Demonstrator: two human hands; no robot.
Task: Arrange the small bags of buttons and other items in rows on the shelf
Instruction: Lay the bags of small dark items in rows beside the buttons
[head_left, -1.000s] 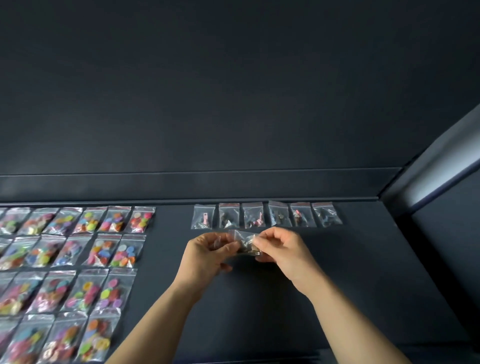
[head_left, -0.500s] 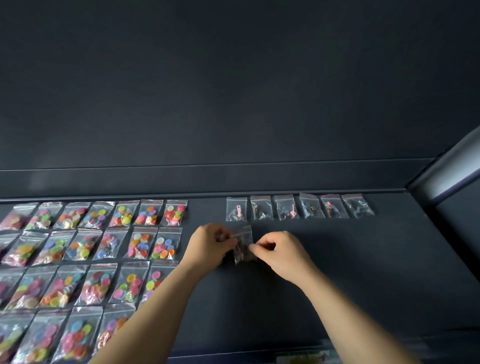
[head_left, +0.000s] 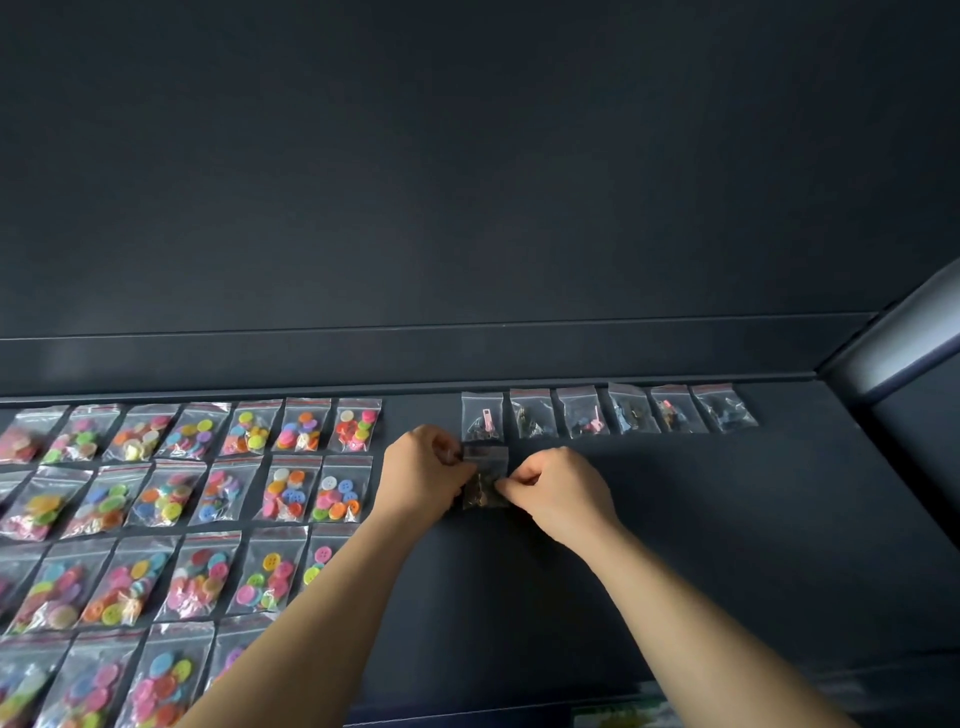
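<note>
A small clear bag of dark items (head_left: 485, 478) lies on the dark shelf (head_left: 727, 519), just below the leftmost bag of a back row of several small bags (head_left: 608, 410). My left hand (head_left: 423, 475) pinches the bag's left edge near its top. My right hand (head_left: 558, 493) pinches its right edge lower down. Rows of clear bags with coloured buttons (head_left: 171, 499) cover the left part of the shelf.
The shelf's back wall (head_left: 467, 358) rises right behind the back row. A side panel (head_left: 904, 353) closes the shelf at the right. Below the front edge something pale shows (head_left: 618, 717).
Both hands have lowered the bag from in the air onto the shelf, under the first bag of the back row. The view has shifted left.
</note>
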